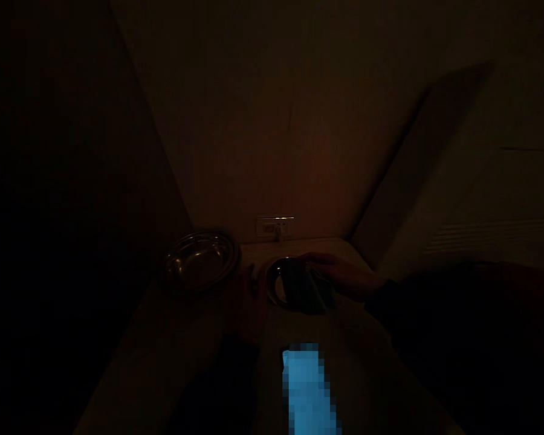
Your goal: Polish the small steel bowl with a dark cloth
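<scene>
The scene is very dark. My right hand (342,275) reaches in from the right, its fingers closed on a dark bluish-green cloth (310,293). The cloth hangs over the right side of a small shiny metal bowl (275,290) and hides much of it. Just left of this bowl is my left hand (248,302), dim and with its fingers barely visible. Whether it touches the bowl's rim I cannot tell. A larger oval metal basin (199,263) sits farther left.
A lit phone (308,389), its screen blurred out in blue, lies on the pale tabletop (272,335) near me. At the back, a wall socket (275,228) with something plugged in is set low in the wall (254,151). A slanted panel (417,169) rises at right.
</scene>
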Tool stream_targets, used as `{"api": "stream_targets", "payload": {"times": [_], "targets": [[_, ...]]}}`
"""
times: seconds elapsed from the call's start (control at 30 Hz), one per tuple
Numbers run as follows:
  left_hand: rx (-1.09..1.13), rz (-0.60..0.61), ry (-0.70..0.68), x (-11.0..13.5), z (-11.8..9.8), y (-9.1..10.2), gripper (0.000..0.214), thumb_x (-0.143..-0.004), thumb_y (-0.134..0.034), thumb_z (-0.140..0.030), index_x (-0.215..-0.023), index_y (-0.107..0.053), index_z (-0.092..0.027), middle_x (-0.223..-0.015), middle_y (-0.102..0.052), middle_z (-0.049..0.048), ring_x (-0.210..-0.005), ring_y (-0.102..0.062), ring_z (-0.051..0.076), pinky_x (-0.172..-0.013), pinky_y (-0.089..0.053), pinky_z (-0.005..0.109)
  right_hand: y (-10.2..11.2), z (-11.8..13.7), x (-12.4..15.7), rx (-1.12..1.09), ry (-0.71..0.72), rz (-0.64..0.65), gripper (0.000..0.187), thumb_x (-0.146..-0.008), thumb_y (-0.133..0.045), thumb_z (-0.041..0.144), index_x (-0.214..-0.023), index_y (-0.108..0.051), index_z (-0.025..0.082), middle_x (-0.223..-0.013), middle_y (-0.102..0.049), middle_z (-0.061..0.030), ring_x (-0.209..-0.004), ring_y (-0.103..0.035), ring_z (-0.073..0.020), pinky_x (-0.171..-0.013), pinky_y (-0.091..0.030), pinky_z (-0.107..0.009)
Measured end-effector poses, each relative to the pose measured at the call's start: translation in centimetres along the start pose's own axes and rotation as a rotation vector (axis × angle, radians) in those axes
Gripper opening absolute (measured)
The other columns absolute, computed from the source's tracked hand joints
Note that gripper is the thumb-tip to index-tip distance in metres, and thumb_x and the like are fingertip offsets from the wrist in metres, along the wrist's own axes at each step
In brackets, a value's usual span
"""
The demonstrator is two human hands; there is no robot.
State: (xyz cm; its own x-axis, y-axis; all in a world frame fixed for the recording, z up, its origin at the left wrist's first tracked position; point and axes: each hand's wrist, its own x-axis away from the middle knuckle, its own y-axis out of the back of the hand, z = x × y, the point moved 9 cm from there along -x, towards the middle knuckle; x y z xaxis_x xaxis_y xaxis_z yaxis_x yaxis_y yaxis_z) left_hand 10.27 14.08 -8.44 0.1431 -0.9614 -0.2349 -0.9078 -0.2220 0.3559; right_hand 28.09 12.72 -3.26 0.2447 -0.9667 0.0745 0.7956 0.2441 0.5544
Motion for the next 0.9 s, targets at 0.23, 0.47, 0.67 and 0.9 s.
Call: {"api": "stream_targets", "payload": {"times": [0.23, 0.47, 0.67, 0.9], "targets": [[0.332, 0.371, 0.000, 3.4, -3.1, -0.8, 0.063, -0.068, -0.070, -0.031, -0.126, -0.049, -0.020, -0.126, -0.056, 0.0119, -0.110, -0.057, 0.022, -0.091, -0.048, 0.034, -3.2, 1.7, 0.1, -0.303, 0.011, 0.018, 0.038, -0.093, -0.031, 0.034, -0.113, -0.059, 0.018, -0.106, -0.065, -0.0076, -0.093, -0.062, -0.0188, -0.084, -0.048, -0.033], [0.328, 0.203, 0.163, 3.5, -1.5, 2.5, 0.034, -0.078, -0.057, -0.034, -0.106, -0.065, -0.018, -0.110, -0.068, 0.0077, -0.101, -0.063, 0.022, -0.084, -0.051, 0.032, -5.2, 3.5, 1.6, -0.146, 0.069, 0.048, 0.048, -0.083, -0.054, 0.040, -0.127, -0.051, 0.020, -0.110, -0.063, -0.0073, -0.092, -0.060, -0.0201, -0.077, -0.050, -0.033], [0.249, 0.142, 0.243, 3.8, 0.0, 5.3, 0.031, -0.079, -0.055, -0.036, -0.095, -0.070, -0.015, -0.097, -0.073, 0.0070, -0.094, -0.066, 0.024, -0.081, -0.053, 0.035, -6.2, 3.6, 1.5, -0.103, 0.089, 0.025, 0.027, -0.087, -0.043, 0.026, -0.099, -0.065, 0.018, -0.097, -0.066, -0.0061, -0.099, -0.057, -0.0218, -0.089, -0.043, -0.039], [0.399, 0.192, 0.253, 4.2, 0.2, 6.6, 0.039, -0.080, -0.052, -0.048, -0.093, -0.071, -0.016, -0.095, -0.073, 0.0122, -0.090, -0.068, 0.025, -0.074, -0.056, 0.036, -6.7, 2.2, 1.4, -0.213, 0.031, -0.009, 0.030, -0.088, -0.042, 0.036, -0.095, -0.066, 0.019, -0.087, -0.067, -0.0057, -0.089, -0.061, -0.0217, -0.078, -0.049, -0.035]]}}
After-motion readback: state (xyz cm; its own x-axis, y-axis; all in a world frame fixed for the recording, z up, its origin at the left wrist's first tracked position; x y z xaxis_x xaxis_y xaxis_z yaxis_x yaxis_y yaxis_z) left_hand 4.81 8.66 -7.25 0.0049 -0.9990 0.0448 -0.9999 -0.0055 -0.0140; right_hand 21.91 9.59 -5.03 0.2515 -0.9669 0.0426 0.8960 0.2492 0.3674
